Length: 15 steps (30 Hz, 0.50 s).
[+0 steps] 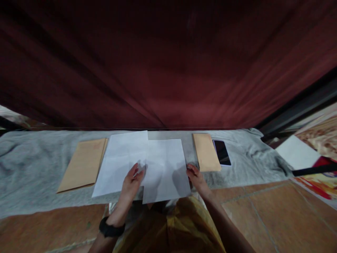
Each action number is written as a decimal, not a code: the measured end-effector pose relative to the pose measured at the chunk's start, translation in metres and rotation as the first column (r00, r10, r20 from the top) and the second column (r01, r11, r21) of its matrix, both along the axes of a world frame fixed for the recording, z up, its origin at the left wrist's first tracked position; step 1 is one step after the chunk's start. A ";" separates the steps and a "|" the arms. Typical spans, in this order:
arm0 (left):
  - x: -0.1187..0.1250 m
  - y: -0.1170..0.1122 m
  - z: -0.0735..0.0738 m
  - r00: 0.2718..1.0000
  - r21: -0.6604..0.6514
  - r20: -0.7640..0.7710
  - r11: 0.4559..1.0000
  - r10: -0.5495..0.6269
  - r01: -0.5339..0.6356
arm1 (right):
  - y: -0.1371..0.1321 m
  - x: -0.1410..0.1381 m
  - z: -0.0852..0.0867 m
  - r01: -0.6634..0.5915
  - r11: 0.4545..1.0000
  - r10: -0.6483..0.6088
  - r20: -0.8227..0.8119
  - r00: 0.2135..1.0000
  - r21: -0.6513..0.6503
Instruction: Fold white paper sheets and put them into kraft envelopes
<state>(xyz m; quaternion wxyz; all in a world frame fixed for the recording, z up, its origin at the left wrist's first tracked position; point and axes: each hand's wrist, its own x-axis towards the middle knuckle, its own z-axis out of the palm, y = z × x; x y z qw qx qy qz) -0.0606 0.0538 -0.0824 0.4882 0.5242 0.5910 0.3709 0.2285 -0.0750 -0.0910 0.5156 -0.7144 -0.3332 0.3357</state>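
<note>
Two white sheets of paper lie side by side on a grey cloth. The left white sheet is partly under my left hand, whose fingers are apart and slightly curled near the seam between the sheets. The right white sheet reaches past the cloth's front edge towards my body. At its right edge is my right hand, with fingers closed on the paper's margin. Some of that hand's fingertips are hidden. A black band is around my left wrist.
A stack of large brown envelopes lies at the left, a smaller brown envelope at the right. Beside the latter is a dark-screened phone. The grey cloth runs along a red curtain. Tiled floor shows in front.
</note>
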 end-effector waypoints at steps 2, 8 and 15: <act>0.006 0.011 0.003 0.992 0.080 -0.118 0.996 -0.036 0.046 | 0.019 0.004 0.002 0.036 0.999 -0.036 -0.016 0.999 -0.003; 0.000 0.025 -0.006 0.792 0.411 -0.583 0.775 -0.182 0.481 | 0.060 0.005 0.002 0.025 1.000 -0.025 -0.033 0.999 -0.009; -0.038 0.018 -0.009 0.599 0.377 -0.788 0.655 -0.146 0.655 | 0.050 0.010 0.002 0.008 1.000 -0.010 -0.083 0.996 -0.025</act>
